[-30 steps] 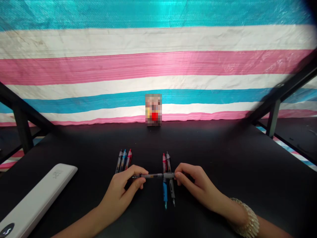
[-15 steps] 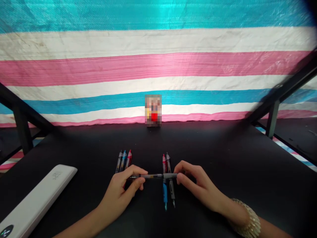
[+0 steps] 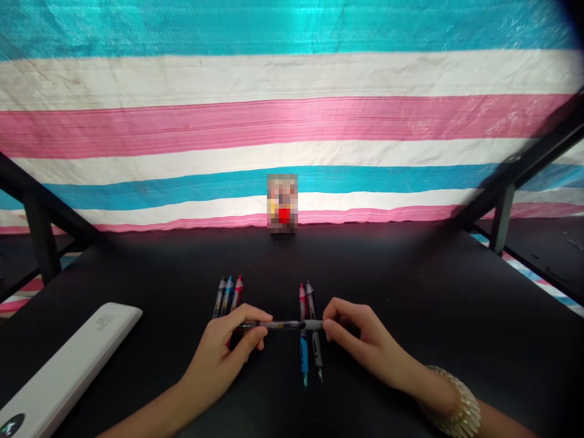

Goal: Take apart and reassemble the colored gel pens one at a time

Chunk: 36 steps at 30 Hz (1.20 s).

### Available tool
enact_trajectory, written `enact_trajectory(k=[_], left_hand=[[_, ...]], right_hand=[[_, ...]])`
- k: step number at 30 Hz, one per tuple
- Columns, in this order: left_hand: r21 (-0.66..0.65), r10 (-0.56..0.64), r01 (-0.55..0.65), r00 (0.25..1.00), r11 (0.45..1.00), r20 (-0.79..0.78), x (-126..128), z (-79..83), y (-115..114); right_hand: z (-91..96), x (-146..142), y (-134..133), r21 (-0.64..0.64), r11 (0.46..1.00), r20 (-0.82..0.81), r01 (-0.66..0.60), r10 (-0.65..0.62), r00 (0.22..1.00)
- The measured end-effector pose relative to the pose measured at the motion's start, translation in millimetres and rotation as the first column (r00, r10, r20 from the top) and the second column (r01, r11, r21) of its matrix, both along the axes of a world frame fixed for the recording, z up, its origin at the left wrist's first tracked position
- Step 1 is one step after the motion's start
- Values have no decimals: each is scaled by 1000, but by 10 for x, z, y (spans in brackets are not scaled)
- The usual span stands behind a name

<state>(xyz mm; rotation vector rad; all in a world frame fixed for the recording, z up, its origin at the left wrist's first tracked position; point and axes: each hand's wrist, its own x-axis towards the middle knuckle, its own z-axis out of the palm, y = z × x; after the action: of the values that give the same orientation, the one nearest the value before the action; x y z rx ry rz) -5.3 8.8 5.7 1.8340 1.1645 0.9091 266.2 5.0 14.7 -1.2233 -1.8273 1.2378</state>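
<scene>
No readable text anywhere: the white flat device [image 3: 68, 371] near left carries a faint grey mark, possibly a logo, too blurred to read, and the small card [image 3: 282, 203] at the far table edge is pixelated.

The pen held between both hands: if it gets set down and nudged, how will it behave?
The pen looks thin, rigid and probably light: the left hand and right hand hold it level by fingertips alone. Its round barrel may roll on the smooth black table, unless a clip stops it.
</scene>
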Motion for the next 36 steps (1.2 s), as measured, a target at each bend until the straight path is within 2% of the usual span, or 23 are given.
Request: enact_trajectory(k=[11,15,18,24,30,36], left_hand=[[-17,39,-39,999,999,-6,21,39,-2],[-25,42,-42,999,999,12,17,52,0],[-95,53,-48,997,994,54,1,32,3],[-205,128,-100,984,974,126,1,52,26],[-176,209,-179,962,968,173,-11,88,29],[-138,263,-238,944,961,201,-54,31,9]], right_hand=[[3,12,22,-13,1000,-23,17,-18,1000],[-7,16,38,-60,998,-80,7,-12,997],[-6,18,49,-119,993,-147,22,-39,988],[-9,35,41,-253,965,-326,69,-152,933],[-107,115,26,-212,964,-461,158,-241,854],[-164,144,29,-200,952,-529,234,-305,792]])
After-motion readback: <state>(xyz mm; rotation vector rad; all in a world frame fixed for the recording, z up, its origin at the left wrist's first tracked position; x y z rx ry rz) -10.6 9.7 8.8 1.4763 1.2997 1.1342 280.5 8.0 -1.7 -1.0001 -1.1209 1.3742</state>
